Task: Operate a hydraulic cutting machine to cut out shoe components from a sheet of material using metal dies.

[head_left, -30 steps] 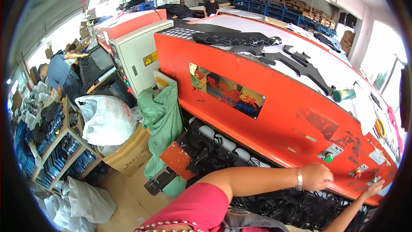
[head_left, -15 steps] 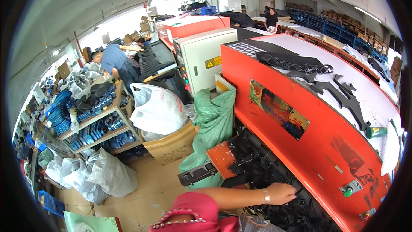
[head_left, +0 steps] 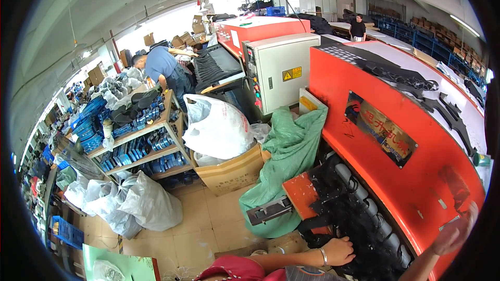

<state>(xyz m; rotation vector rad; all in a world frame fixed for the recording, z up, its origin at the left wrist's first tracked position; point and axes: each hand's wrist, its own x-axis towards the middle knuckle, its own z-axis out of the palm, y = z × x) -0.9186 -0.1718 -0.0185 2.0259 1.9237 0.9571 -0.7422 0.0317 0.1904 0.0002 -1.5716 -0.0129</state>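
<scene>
My left hand [head_left: 339,251], with a bracelet at the wrist, is low over a tangled heap of black scrap strips [head_left: 338,205]. Its fingers are curled closed at the strips, and their tips are partly hidden. On the right, my right hand [head_left: 454,235] is raised before the front panel of a large red machine [head_left: 328,83]. That hand is slightly blurred, its fingers stretched upward with nothing visible in them. Grey rounded parts [head_left: 364,193] show in a row between the heap and the machine. Beside the heap lies an orange plate [head_left: 301,193] with a dark metal block [head_left: 269,210].
A green sack [head_left: 291,140] and a cardboard box [head_left: 229,170] holding a white bag [head_left: 216,127] stand ahead. Filled bags [head_left: 153,203] sit left by a shelf [head_left: 138,131] of blue pieces. Black cutouts lie on the machine top. A person in blue [head_left: 164,67] bends farther back.
My right hand has come into view at the right. The left hand stays low at the black strips, and more grey rounded parts show beside the heap. The view has turned left.
</scene>
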